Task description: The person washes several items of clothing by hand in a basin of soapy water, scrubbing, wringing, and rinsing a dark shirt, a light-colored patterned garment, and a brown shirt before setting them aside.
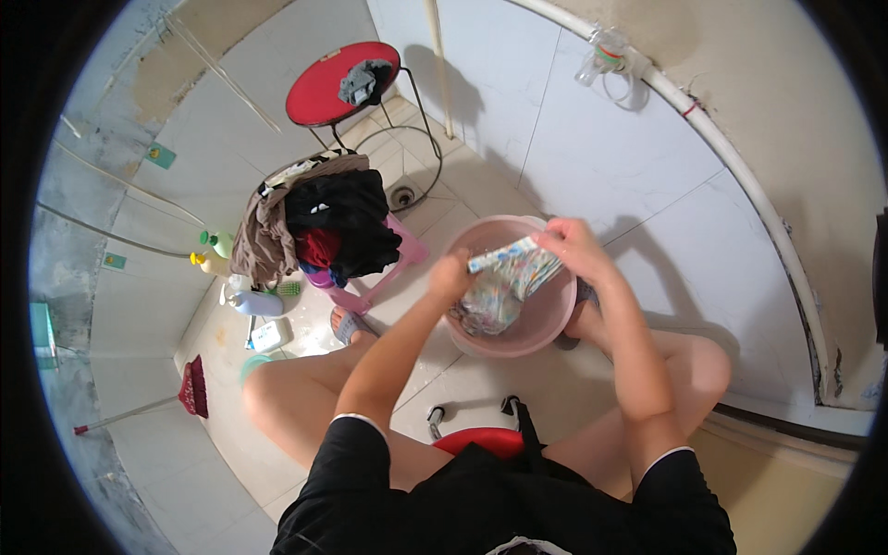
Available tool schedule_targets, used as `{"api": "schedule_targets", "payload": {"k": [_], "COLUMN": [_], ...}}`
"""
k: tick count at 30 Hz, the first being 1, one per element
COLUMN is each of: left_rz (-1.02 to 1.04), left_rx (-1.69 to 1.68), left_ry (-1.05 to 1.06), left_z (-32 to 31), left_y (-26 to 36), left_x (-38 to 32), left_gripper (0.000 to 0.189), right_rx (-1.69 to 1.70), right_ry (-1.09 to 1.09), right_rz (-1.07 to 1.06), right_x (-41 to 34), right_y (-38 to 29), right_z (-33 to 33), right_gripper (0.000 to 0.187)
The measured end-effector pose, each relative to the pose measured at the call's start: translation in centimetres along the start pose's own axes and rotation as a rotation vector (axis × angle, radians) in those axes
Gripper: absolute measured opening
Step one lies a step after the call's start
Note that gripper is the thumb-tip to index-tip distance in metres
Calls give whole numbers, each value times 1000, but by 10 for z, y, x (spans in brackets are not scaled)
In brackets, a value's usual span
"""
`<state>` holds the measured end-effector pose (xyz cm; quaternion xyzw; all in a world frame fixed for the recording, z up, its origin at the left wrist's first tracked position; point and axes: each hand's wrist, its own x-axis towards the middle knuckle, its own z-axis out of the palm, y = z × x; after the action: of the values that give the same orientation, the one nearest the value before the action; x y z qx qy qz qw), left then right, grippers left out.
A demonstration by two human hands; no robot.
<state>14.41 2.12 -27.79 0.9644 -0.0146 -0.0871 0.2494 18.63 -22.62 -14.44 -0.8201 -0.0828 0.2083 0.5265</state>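
A wet patterned cloth garment (517, 277), white with small coloured marks, is stretched between my two hands over a pink plastic basin (544, 326). My left hand (452, 274) grips one end of its band at the basin's left rim. At the other end, my right hand (570, 244) pinches the band near the upper right rim. The lower part of the garment hangs bunched and blurred inside the basin. Parts of my left fingers are hidden or blurred.
A pink plastic stool (395, 267) bears a heap of clothes (340, 215) to the left. Beyond it stands a red round stool (326, 87) with a grey cloth (362, 82). Bottles (257, 303), a green brush (288, 288) and a floor drain (402, 198) are nearby.
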Motion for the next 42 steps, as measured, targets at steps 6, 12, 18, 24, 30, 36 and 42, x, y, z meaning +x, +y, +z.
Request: {"api": "schedule_targets", "payload": {"k": [6,12,18,24,30,36,42], "left_rz": [327,399,108,37,-541,-703,-1073], "left_rx": [-98,-34,33,-190,-610,-1144,-1473], "left_ry": [239,207,43,-145,-459,107,-619], "left_z": [-179,-204,-71,124,236,256,239], "left_y": [107,113,17,-12,-55,-48,-41], "left_x": [-22,-25,24,16,-13,-29,-33], "left_gripper": [43,47,27,24,30,21,17], "right_rx": [178,218,-189,-584,-400,-371,15], "right_ry": [365,856,941,442,23,-45,-403], "right_rz": [-326,-457,-8,270,407,561,615], "right_x": [-66,-48,15,27,12,-2,0], "right_y": [-98,-58,95,225,266,253,278], "right_z": [-52,-46,11,128,188,203,176], "right_gripper": [15,16,18,26,39,46,37]}}
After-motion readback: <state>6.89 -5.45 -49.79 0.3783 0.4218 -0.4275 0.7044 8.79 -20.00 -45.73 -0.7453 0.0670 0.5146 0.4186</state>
